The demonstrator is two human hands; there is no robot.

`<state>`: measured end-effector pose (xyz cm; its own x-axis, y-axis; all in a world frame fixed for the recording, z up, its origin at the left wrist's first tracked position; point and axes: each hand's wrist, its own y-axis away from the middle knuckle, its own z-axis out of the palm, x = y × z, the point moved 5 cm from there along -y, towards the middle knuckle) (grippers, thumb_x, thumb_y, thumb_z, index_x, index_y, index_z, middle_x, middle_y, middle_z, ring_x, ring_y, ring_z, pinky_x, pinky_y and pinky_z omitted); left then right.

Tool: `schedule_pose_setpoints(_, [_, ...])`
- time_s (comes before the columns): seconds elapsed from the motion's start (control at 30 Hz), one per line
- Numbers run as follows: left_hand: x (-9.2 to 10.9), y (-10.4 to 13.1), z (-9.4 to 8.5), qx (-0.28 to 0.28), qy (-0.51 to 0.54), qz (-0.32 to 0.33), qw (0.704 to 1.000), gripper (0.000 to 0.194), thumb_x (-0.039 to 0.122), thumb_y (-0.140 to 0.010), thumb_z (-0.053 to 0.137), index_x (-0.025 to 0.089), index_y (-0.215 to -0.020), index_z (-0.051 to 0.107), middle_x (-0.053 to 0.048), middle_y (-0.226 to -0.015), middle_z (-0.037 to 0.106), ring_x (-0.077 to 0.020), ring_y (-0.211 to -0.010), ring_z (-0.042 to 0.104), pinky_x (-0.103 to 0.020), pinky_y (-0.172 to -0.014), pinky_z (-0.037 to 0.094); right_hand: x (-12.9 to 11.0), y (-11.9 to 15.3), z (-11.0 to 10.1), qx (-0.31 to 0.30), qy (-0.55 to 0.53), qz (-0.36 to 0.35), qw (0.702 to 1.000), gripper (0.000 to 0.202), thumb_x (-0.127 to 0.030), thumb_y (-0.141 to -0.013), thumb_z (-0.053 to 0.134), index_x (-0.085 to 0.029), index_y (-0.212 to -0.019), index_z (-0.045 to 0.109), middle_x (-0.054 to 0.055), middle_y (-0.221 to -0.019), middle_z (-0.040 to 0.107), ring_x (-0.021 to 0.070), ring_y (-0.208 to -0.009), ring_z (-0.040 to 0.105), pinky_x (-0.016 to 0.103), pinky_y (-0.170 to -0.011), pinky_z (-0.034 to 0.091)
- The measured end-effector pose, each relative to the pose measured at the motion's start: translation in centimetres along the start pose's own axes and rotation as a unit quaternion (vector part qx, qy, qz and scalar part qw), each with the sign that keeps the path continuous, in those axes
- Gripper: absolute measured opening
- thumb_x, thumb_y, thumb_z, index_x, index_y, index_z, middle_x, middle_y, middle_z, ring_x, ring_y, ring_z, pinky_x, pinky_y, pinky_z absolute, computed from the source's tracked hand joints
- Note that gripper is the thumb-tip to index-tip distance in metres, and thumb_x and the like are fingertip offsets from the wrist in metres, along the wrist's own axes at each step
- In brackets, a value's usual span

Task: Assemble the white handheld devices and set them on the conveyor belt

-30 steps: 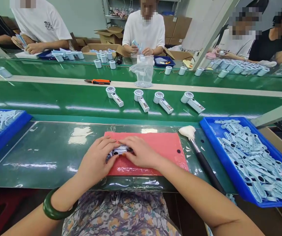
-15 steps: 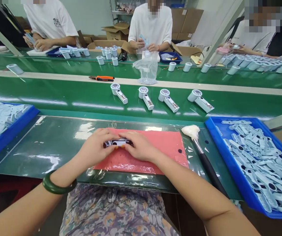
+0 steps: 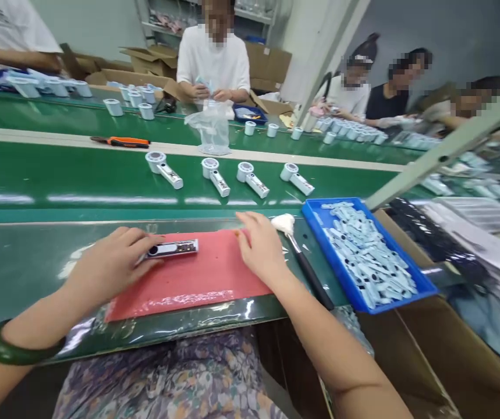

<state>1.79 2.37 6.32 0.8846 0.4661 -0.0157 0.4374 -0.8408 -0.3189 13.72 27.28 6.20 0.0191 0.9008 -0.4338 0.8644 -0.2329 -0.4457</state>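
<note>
Green-topped desk, red rubber mat. Left hand fingers pinched slim silver-black handle piece; right hand, fingers spread, lay empty at 3 o'clock. Judged mid-assembly; next needs a part from blue tray.

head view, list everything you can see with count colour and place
slim silver handle unit: one, silver and black, on the mat under the left fingers
soft red work mat: one, red, near bench
white fan-headed handheld units: four, white, in a row on the green conveyor belt
blue plastic tray: one, blue, right of the mat, full of pale blue parts
black-handled brush: one, white head, between mat and tray
orange-handled pliers: one, far strip
clear plastic bag: one, far strip
co-workers: several, far side
left hand: on the unit
right hand: open, on the mat's right edge
</note>
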Motion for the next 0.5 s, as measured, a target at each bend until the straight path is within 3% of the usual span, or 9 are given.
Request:
schedule_pose_setpoints(0.1, [0.1, -1.4, 0.2, 0.024, 0.043, 0.000, 0.999, 0.042, 0.049, -0.100, 0.038, 0.027, -0.118, 0.070, -0.009, -0.102, 0.069, -0.0313, -0.094, 0.065, -0.043, -0.073, 0.054, 4.8, 4.8, -4.3, 0.012, 0.167, 0.167, 0.972, 0.036, -0.015, -0.101, 0.059, -0.010, -0.137, 0.062, 0.018, -0.130, 0.061, 0.0350, -0.118, 0.057, 0.048, -0.104, 0.047])
schedule_pose_setpoints(0.2, [1.6, -2.9, 0.6, 0.004, 0.081, -0.011, 0.997, 0.040, 0.048, -0.098, 0.044, 0.032, -0.124, 0.070, -0.008, -0.106, 0.068, -0.0283, -0.092, 0.065, -0.039, -0.073, 0.053, 8.2, 9.0, -6.1, -0.037, 0.241, 0.279, 0.929, 0.032, -0.021, -0.100, 0.065, -0.007, -0.129, 0.066, 0.019, -0.114, 0.063, 0.0381, -0.106, 0.061, 0.046, -0.089, 0.050])
schedule_pose_setpoints(0.37, [3.0, -5.0, 2.3, -0.082, 0.080, -0.039, 0.993, 0.038, 0.043, -0.094, 0.055, 0.029, -0.125, 0.072, -0.009, -0.105, 0.067, -0.0286, -0.096, 0.063, -0.040, -0.081, 0.053, 9.3, 10.0, -6.2, -0.039, 0.209, 0.280, 0.936, 0.023, -0.019, -0.101, 0.051, -0.008, -0.109, 0.069, 0.019, -0.105, 0.063, 0.0334, -0.093, 0.065, 0.039, -0.076, 0.051])
schedule_pose_setpoints(0.5, [2.6, -5.9, 2.7, -0.122, 0.100, -0.060, 0.986, 0.036, 0.047, -0.091, 0.062, 0.026, -0.118, 0.074, -0.008, -0.104, 0.068, -0.0294, -0.098, 0.063, -0.038, -0.079, 0.052, 6.7, 9.0, -5.3, -0.037, 0.065, 0.234, 0.969, 0.041, -0.029, -0.107, 0.034, -0.009, -0.130, 0.062, 0.010, -0.092, 0.067, 0.0242, -0.073, 0.066, 0.033, -0.065, 0.055])
